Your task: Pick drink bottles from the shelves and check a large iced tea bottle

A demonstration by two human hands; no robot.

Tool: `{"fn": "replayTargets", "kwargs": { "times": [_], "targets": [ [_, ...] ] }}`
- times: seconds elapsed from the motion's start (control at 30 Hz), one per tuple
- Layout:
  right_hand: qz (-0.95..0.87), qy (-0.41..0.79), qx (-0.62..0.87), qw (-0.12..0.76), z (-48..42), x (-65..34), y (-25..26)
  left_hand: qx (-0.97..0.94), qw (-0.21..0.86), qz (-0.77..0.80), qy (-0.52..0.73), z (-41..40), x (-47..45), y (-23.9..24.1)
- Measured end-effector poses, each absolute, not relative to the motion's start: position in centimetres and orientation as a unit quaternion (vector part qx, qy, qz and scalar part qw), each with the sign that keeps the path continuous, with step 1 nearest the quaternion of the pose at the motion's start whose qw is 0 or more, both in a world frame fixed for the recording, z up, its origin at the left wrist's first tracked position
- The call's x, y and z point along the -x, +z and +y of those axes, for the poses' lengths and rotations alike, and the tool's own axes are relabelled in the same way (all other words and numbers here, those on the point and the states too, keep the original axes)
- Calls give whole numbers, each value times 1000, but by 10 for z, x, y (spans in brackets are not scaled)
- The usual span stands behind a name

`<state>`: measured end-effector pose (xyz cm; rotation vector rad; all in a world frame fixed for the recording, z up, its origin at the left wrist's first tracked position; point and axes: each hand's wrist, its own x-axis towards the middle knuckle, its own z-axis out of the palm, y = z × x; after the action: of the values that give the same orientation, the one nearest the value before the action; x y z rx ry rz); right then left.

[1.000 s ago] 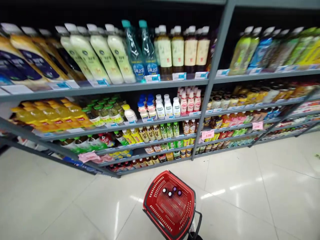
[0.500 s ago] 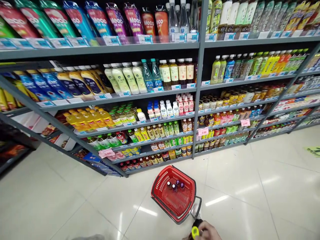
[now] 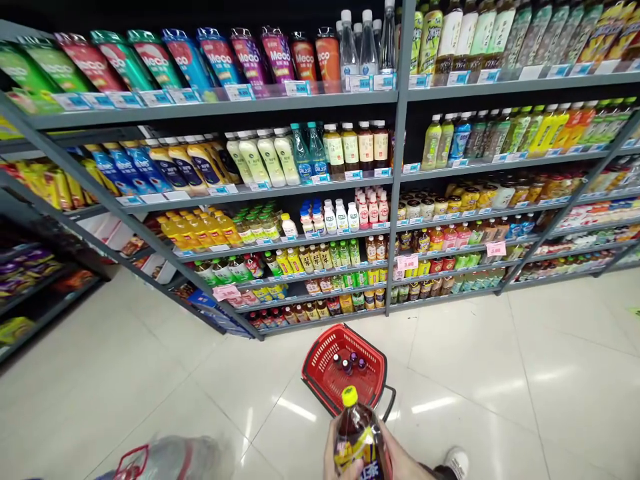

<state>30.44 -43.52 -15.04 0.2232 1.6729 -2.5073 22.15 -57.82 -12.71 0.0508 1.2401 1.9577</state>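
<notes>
Big drinks rack (image 3: 397, 147), then red shopping basket (image 3: 325, 380) on floor. Dark drink bottle (image 3: 360, 427) at basket's near side, left hand (image 3: 330, 450) and right hand (image 3: 397, 460) both wrapped round it. Looks nearly full: probably hefty, slick, bit squeezy; grab mid-body, not yellow cap (image 3: 349, 397). Cups (image 3: 278, 55) say "Meco"; bottle's label partly covered.

Shining brightly, blurring low at left

Gleaming in white streaks off the pale floor tiles (image 3: 295, 408), seemingly from overhead. Sinking into black shadow behind the top shelf (image 3: 240, 108). Leaning outward with wide-angle distortion at the Meco cups (image 3: 90, 61), upper left. Smearing across the clear plastic jug (image 3: 200, 460). Showing the yellow-capped bottle (image 3: 359, 432) fairly crisply.
</notes>
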Motion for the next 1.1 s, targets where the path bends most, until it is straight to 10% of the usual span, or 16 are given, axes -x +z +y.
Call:
{"fn": "replayTargets", "kwargs": {
  "times": [0.6,1.1],
  "targets": [
    [376,-818,-338,-274,-375,-349,-39,-513,254,624,531,-495,-232,-58],
    [378,-830,-350,-213,-433,-345,-73,-283,390,575,661,-555,-253,-79]
  ]
}}
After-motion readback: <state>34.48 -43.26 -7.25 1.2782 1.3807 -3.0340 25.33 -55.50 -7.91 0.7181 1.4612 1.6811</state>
